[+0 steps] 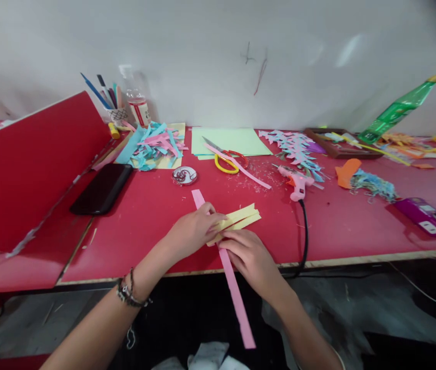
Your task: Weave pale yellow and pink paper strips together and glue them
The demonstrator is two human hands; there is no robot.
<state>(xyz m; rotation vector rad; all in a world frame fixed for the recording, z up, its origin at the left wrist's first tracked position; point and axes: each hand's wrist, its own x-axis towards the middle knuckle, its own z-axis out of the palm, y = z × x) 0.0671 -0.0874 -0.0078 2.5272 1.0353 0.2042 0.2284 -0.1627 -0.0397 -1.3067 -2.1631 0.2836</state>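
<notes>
Both hands work over the red table near its front edge. My left hand (193,228) presses its fingers on a folded yellow paper strip (243,215), whose notched ends point right. Just to the right, my right hand (250,257) pinches the lower edge of the same yellow strip. A long pink paper strip (237,298) passes under the yellow one, crossing it. Its upper end shows beyond my left fingers, and its lower end hangs past the table edge. The fingers hide the crossing itself.
Behind the hands lie scissors (227,158) and a small round dish (184,176). A pink glue gun (298,184) with a black cord sits to the right. At left are a phone (102,189) and a red board (36,169); a green bottle (398,113) leans at back right.
</notes>
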